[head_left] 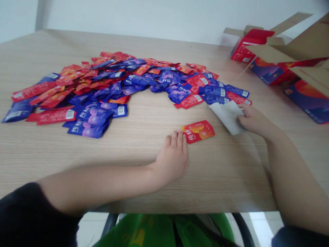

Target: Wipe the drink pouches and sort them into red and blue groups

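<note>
My left hand (173,156) rests on the table with its fingers together, the fingertips on the left end of a red sachet (199,131) that lies flat. Fruit pictures and white lettering show on that sachet. In my right hand (253,120) a whitish-grey cloth or wipe (228,116) is pinched by one edge, just right of the sachet. Behind both hands spreads a wide arc of red sachets (58,115) and blue sachets (89,128), many overlapping.
Open cardboard boxes stand at the right: a small red box (243,49) at the back, a red and blue box (269,72), and another blue box (307,99) nearer. The wooden table (144,192) ends close to my body. A white wall (133,17) is behind it.
</note>
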A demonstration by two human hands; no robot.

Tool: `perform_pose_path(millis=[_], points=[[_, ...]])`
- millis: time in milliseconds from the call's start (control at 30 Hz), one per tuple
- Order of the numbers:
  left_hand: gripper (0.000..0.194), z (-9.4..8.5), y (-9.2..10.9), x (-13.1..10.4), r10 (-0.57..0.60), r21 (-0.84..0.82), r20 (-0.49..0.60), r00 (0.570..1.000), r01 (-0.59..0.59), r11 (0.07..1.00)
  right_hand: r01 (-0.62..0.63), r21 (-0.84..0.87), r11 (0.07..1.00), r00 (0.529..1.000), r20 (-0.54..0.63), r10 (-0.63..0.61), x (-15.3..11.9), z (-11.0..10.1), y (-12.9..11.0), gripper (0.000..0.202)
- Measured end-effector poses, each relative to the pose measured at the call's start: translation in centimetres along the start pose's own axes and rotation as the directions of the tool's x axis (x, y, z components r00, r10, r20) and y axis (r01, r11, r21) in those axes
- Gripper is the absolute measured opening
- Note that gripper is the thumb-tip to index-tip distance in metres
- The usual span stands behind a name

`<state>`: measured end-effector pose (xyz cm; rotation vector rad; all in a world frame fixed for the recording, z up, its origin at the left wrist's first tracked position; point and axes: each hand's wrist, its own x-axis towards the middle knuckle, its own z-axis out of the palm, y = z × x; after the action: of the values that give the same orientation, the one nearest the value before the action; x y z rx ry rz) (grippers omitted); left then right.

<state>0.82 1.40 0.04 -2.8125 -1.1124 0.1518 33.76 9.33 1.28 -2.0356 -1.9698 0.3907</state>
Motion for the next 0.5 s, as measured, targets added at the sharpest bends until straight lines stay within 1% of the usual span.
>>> perform_pose_path(millis=[67,133,167,233,267,333,367,400,433,500], points=[[0.062,0.0,0.0,0.0,-0.001,-0.003,-0.002,1.0,0.001,1.0,0.031,0.006,1.0,0.999,0.021,-0.031,0.0,0.0,0.0,0.043],[0.062,0.1,0.0,0.0,-0.005,-0.006,-0.009,1.0,0.005,1.0,-0.028,-0.063,0.998,1.0,0.011,0.029,-0.2,0.1,-0.2,0.046],[0.062,0.1,0.1,0.0,-0.007,-0.006,-0.009,1.0,0.007,1.0,-0.064,-0.123,0.99,0.998,-0.014,0.062,-0.3,0.2,-0.4,0.049],[0.062,0.1,0.1,0.0,-0.01,-0.002,-0.003,1.0,0.01,1.0,-0.104,-0.267,0.958,0.989,-0.127,0.072,-0.9,0.2,-1.0,0.054],[0.062,0.0,0.1,0.0,-0.012,0.0,0.001,1.0,0.012,1.0,-0.108,-0.331,0.937,0.978,-0.207,0.039,-1.2,0.2,-1.5,0.054],[0.063,0.0,0.1,0.0,-0.015,-0.002,0.007,1.0,0.015,1.0,-0.099,-0.413,0.905,0.927,-0.37,-0.067,-1.7,0.3,-2.5,0.051],[0.063,-0.1,0.1,0.0,-0.015,-0.007,0.008,1.0,0.015,1.0,-0.087,-0.428,0.899,0.907,-0.407,-0.106,-1.9,0.5,-3.0,0.049],[0.063,-0.1,0.1,0.0,-0.013,-0.014,0.009,1.0,0.013,1.0,-0.055,-0.429,0.902,0.915,-0.384,-0.126,-2.1,0.8,-3.4,0.047],[0.063,-0.2,0.0,0.0,-0.009,-0.022,0.01,1.0,0.009,1.0,-0.022,-0.428,0.903,0.938,-0.322,-0.13,-2.1,1.3,-3.7,0.047],[0.062,-0.3,0.0,0.0,-0.007,-0.037,0.013,1.0,0.007,0.999,0.006,-0.453,0.892,0.979,-0.18,-0.098,-2.1,2.5,-3.9,0.05]])
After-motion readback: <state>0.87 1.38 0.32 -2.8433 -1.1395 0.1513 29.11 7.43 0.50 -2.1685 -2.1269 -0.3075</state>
